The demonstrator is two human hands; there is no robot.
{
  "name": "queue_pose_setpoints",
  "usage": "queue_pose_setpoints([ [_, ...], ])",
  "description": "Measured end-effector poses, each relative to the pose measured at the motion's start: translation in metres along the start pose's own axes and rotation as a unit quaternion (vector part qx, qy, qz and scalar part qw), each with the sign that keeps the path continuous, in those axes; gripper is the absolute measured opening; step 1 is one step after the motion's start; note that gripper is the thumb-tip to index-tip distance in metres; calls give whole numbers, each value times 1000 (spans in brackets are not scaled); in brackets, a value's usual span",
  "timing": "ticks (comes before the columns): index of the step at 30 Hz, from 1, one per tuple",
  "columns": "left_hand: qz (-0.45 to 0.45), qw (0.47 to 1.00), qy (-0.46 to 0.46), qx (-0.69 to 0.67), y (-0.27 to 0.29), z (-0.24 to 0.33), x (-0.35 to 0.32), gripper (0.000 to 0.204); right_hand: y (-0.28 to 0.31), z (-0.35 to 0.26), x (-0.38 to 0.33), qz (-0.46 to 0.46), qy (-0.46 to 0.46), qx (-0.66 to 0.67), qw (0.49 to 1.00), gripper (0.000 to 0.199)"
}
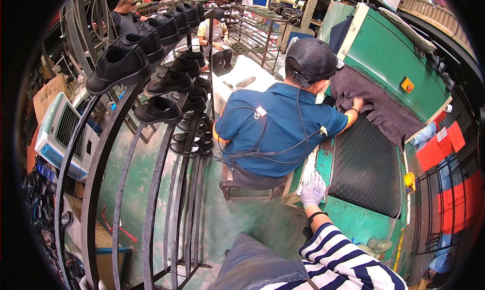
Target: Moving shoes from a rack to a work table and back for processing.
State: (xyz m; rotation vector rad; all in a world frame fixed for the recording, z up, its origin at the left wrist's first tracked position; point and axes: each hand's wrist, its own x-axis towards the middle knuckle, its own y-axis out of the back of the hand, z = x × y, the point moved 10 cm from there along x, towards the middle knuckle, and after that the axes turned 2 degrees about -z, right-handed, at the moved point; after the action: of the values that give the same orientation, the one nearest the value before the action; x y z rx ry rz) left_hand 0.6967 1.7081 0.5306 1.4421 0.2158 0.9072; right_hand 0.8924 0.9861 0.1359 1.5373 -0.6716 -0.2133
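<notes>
My right hand (312,190), in a pale grey glove, lies on the near corner of a green conveyor machine (348,217). Its fingers are stretched out, and nothing shows in its grasp. The black textured belt (366,164) runs just beyond it. At the lower left edge, pale glove-like tips (91,284) beside the metal shoe rack (91,199) may belong to my left hand; too little shows to tell what they do. Black leather shoes (118,68) sit in rows on this rack.
A seated co-worker (275,126) in a blue shirt reaches to the dark cloth flap (384,108) at the machine's opening. Cords hang across their back. An air cooler (68,133) stands left of the rack. Red bins (439,148) are at right. Two other people sit farther back.
</notes>
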Motion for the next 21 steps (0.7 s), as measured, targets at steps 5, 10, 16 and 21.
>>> queue_pose_setpoints([
  [5,-3,1000,7,13,1,2,-1,43,-5,4,2,-10,-10,7,1000,61],
  [10,-3,1000,12,17,1,1,-1,45,-3,3,1,6,-6,-11,1000,56],
  [16,9,1000,9,9,3,4,-3,47,0,4,1,20,-6,10,1000,56],
  [21,26,1000,-6,0,6,10,-5,48,-4,5,2,-7,-10,-10,1000,61],
])
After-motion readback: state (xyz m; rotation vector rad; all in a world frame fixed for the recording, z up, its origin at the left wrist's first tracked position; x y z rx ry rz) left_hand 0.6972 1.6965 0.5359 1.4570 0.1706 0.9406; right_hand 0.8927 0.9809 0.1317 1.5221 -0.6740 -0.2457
